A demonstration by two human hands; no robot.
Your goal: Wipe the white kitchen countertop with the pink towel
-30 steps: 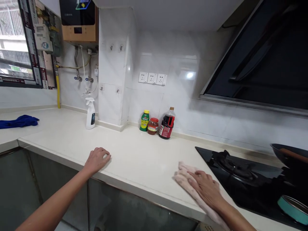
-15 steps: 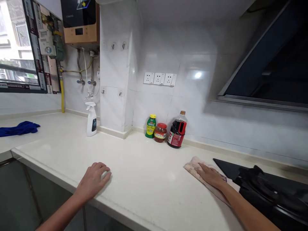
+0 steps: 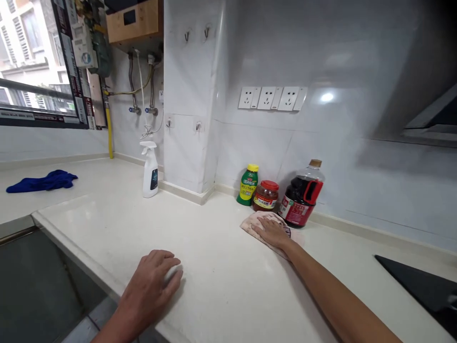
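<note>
My right hand (image 3: 272, 231) lies flat, fingers stretched out, on a pale pink cloth (image 3: 254, 219) spread on the counter. The cloth is close in front of a red-lidded jar of brown sauce (image 3: 265, 196) and a large bottle of dark sauce (image 3: 299, 202) with a red handle. Left of the jar stands a green squeeze bottle (image 3: 247, 186) with a yellow cap. My left hand (image 3: 153, 281) rests on the counter near its front edge, fingers loosely curved and thumb apart, with nothing visible held in it.
A white spray bottle (image 3: 150, 174) stands by the tiled pillar (image 3: 185, 157). Further left lies a blue cloth (image 3: 44, 182). The corner of a black cooktop (image 3: 417, 281) shows at the right, below a range hood (image 3: 435, 119). Wall sockets (image 3: 267, 98) sit above the bottles.
My right hand has slid the pink cloth leftward along the counter, from beside the cooktop to in front of the jar and dark bottle. The left hand stays resting; the view has shifted.
</note>
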